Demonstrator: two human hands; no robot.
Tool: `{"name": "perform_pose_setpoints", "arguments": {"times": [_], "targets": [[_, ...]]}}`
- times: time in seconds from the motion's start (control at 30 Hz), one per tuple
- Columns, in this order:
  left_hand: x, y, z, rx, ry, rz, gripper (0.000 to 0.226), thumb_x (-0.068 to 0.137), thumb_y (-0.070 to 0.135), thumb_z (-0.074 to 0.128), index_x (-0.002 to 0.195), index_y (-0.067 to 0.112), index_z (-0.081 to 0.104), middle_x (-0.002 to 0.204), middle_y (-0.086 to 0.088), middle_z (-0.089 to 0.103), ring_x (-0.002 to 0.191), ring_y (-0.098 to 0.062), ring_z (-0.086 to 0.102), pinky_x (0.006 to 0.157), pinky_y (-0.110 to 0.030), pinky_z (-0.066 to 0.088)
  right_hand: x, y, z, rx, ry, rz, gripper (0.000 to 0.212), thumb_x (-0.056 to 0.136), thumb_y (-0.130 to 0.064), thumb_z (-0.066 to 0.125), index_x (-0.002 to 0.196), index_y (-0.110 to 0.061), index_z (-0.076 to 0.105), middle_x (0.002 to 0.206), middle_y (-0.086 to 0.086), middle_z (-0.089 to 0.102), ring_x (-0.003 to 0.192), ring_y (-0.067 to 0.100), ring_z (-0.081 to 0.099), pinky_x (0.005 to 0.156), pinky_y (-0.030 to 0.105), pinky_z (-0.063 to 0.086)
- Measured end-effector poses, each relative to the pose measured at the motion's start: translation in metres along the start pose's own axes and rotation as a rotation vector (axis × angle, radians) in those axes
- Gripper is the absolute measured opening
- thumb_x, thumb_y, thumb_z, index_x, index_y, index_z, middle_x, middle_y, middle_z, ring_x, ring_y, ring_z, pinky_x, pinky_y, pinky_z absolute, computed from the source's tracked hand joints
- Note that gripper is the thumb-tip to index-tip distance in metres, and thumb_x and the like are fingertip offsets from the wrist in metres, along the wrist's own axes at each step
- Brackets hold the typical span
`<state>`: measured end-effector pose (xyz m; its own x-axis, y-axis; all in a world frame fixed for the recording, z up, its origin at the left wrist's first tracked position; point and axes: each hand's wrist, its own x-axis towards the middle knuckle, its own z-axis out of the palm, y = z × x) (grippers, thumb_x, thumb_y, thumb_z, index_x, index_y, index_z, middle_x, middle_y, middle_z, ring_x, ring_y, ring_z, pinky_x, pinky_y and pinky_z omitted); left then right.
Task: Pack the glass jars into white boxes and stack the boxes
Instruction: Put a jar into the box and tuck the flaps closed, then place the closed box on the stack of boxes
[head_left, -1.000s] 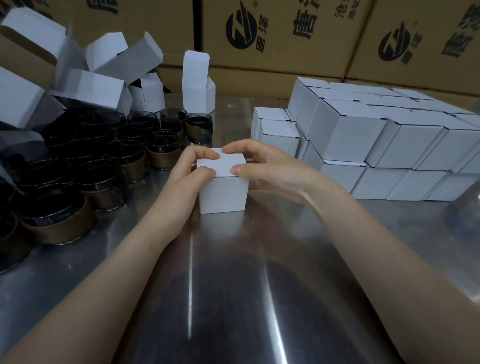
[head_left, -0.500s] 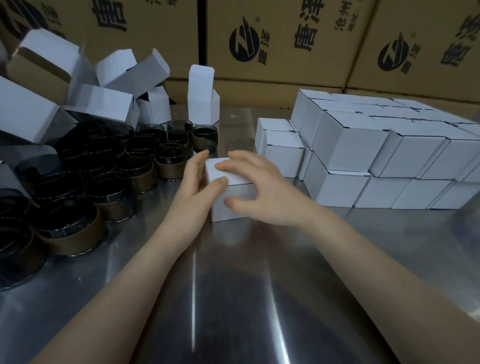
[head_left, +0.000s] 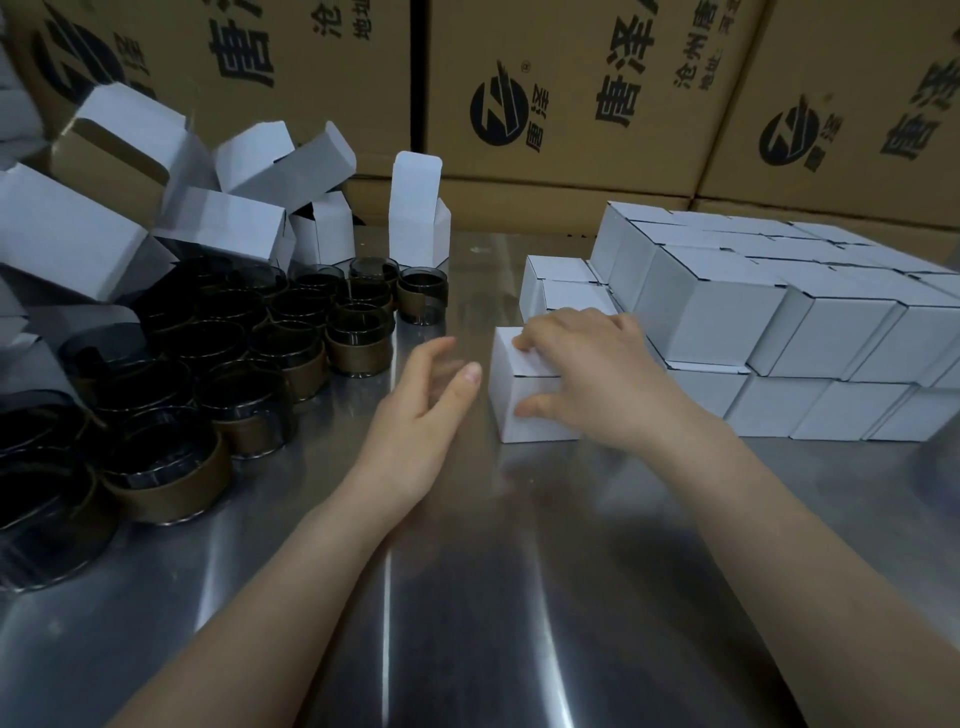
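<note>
Box (head_left: 514, 389), closed, now sits under the right hand (head_left: 597, 379) alone. That grip is clamped on it, fingers over the top and thumb on the near face. A second ago both hands held it further left; since then it has slid rightward, and the left hand (head_left: 415, 415) has let go. Its grip is apart and empty, just left of the box. Packing of this one looks finished, so only stacking remains. The stack (head_left: 727, 322) stands just right of the clamped grip, and two low boxes (head_left: 566, 296) directly beyond the knuckles crowd the gap. Jars (head_left: 260, 358) wait left of the free hand on the bench (head_left: 519, 571), with open boxes (head_left: 218, 228) beyond them.
</note>
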<state>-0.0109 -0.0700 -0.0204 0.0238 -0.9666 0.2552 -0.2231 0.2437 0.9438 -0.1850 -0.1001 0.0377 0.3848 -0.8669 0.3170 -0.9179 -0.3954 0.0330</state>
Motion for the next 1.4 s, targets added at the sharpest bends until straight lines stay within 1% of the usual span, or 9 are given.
{"name": "perform_pose_setpoints", "arguments": {"times": [0.1, 0.2, 0.3, 0.43, 0.87, 1.03, 1.1, 1.2, 1.4], "targets": [[-0.002, 0.004, 0.0, 0.003, 0.017, 0.003, 0.03, 0.1, 0.028, 0.053, 0.128, 0.019, 0.056, 0.12, 0.006, 0.065, 0.114, -0.004, 0.059, 0.099, -0.024, 0.046, 0.0, 0.007, -0.004, -0.047, -0.021, 0.086, 0.055, 0.076, -0.048, 0.074, 0.121, -0.026, 0.051, 0.122, -0.001, 0.052, 0.118, 0.026, 0.045, 0.09, 0.036, 0.026], [-0.003, 0.005, 0.001, 0.032, 0.01, 0.01, 0.024, 0.099, 0.024, 0.054, 0.12, 0.015, 0.062, 0.113, 0.003, 0.068, 0.107, -0.008, 0.061, 0.092, -0.02, 0.046, -0.001, 0.013, -0.006, -0.065, -0.035, 0.149, 0.054, 0.076, -0.044, 0.075, 0.121, -0.024, 0.051, 0.121, 0.001, 0.053, 0.117, 0.028, 0.047, 0.082, 0.035, 0.024], [-0.004, 0.006, 0.001, 0.081, 0.013, 0.032, 0.019, 0.099, 0.02, 0.055, 0.113, 0.013, 0.065, 0.103, 0.005, 0.068, 0.091, 0.001, 0.06, 0.077, -0.006, 0.041, 0.0, 0.019, -0.006, -0.081, -0.059, 0.203, 0.052, 0.077, -0.038, 0.075, 0.119, -0.021, 0.05, 0.119, 0.004, 0.054, 0.114, 0.029, 0.049, 0.082, 0.035, 0.025], [-0.004, 0.005, 0.001, 0.134, -0.006, 0.055, 0.016, 0.098, 0.017, 0.056, 0.108, 0.014, 0.068, 0.087, 0.012, 0.064, 0.073, 0.012, 0.054, 0.068, -0.003, 0.037, 0.001, 0.022, -0.004, -0.106, -0.081, 0.257, 0.047, 0.079, -0.029, 0.073, 0.117, -0.017, 0.049, 0.118, 0.006, 0.055, 0.111, 0.032, 0.05, 0.081, 0.035, 0.028], [-0.003, 0.001, 0.0, 0.24, -0.027, 0.072, 0.016, 0.095, 0.014, 0.057, 0.098, 0.024, 0.07, 0.087, 0.013, 0.066, 0.077, 0.008, 0.056, 0.067, -0.003, 0.039, 0.0, 0.018, 0.0, -0.14, -0.047, 0.288, 0.039, 0.081, -0.015, 0.063, 0.117, -0.012, 0.048, 0.115, 0.009, 0.054, 0.105, 0.033, 0.052, 0.079, 0.036, 0.036], [-0.001, -0.002, 0.0, 0.25, 0.035, 0.089, 0.023, 0.093, 0.012, 0.056, 0.086, 0.03, 0.069, 0.072, 0.014, 0.062, 0.066, 0.001, 0.054, 0.059, -0.008, 0.038, -0.001, 0.012, 0.003, -0.064, -0.041, 0.203, 0.074, 0.08, -0.029, 0.067, 0.145, -0.024, 0.031, 0.139, 0.006, 0.04, 0.132, 0.029, 0.036, 0.101, 0.037, 0.027], [0.0, -0.002, -0.001, 0.262, 0.075, 0.102, 0.027, 0.091, 0.011, 0.056, 0.081, 0.033, 0.067, 0.072, 0.014, 0.063, 0.065, 0.001, 0.054, 0.059, -0.01, 0.038, 0.0, 0.002, 0.005, 0.052, 0.07, 0.103, 0.07, 0.084, -0.028, 0.065, 0.146, -0.022, 0.034, 0.144, 0.007, 0.039, 0.135, 0.029, 0.034, 0.107, 0.039, 0.023], [0.001, -0.001, -0.004, 0.281, 0.155, 0.115, 0.025, 0.09, 0.012, 0.055, 0.079, 0.032, 0.065, 0.072, 0.011, 0.066, 0.062, -0.004, 0.052, 0.064, -0.028, 0.045, -0.002, -0.016, 0.012, 0.254, 0.164, -0.059, 0.052, 0.087, -0.018, 0.061, 0.138, -0.014, 0.049, 0.135, 0.006, 0.052, 0.128, 0.026, 0.044, 0.107, 0.039, 0.034], [-0.002, 0.016, -0.017, 0.33, 0.322, 0.169, 0.019, 0.09, 0.013, 0.055, 0.089, 0.026, 0.069, 0.076, 0.011, 0.065, 0.071, -0.013, 0.059, 0.07, -0.04, 0.053, -0.001, -0.028, 0.044, 0.318, -0.013, -0.188, 0.045, 0.087, -0.014, 0.053, 0.132, -0.017, 0.053, 0.129, 0.0, 0.055, 0.122, 0.019, 0.047, 0.102, 0.035, 0.04]]}}
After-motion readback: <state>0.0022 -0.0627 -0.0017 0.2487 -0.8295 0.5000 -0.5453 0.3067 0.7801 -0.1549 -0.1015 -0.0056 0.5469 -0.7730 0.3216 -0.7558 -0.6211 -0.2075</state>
